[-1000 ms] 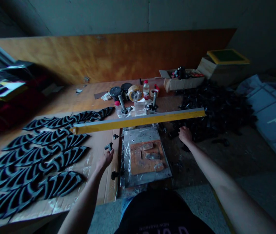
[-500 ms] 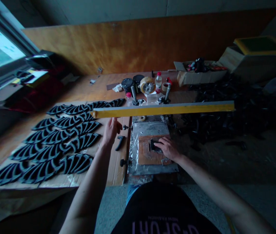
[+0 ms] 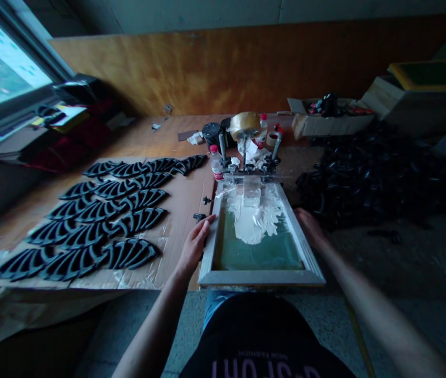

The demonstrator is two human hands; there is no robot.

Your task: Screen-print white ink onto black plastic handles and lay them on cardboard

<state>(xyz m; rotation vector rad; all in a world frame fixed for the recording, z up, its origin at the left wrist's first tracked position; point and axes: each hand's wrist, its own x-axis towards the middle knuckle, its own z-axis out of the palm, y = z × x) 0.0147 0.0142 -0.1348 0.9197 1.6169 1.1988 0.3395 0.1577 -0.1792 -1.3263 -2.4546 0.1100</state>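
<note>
A screen printing frame [image 3: 262, 277] with grey metal rails lies flat in front of me, its green mesh [image 3: 258, 257] partly covered by thick white ink [image 3: 250, 226]. My left hand [image 3: 196, 242] is closed at the frame's left rail, fingertips on its edge. Beside the right rail is my right hand [image 3: 310, 227], blurred, its fingertips at the edge and partly hidden. A black handle-shaped part [image 3: 199, 216] shows just past my left hand, which covers the rest of it. A clear block [image 3: 252, 191] sits at the frame's far end. The base plate below is hidden.
Rows of black ribbed parts [image 3: 101, 223] lie on cardboard at left. A heap of black parts [image 3: 380, 178] covers the right side. Behind the frame stand clamp posts [image 3: 276, 146], a tape roll [image 3: 244, 126], a red-capped bottle [image 3: 215, 163] and an open carton [image 3: 317, 125].
The raised frame has come down flat, covering the plate and the black piece on it. My right hand has left that piece for the right rail; my left hand has moved lower and nearer.
</note>
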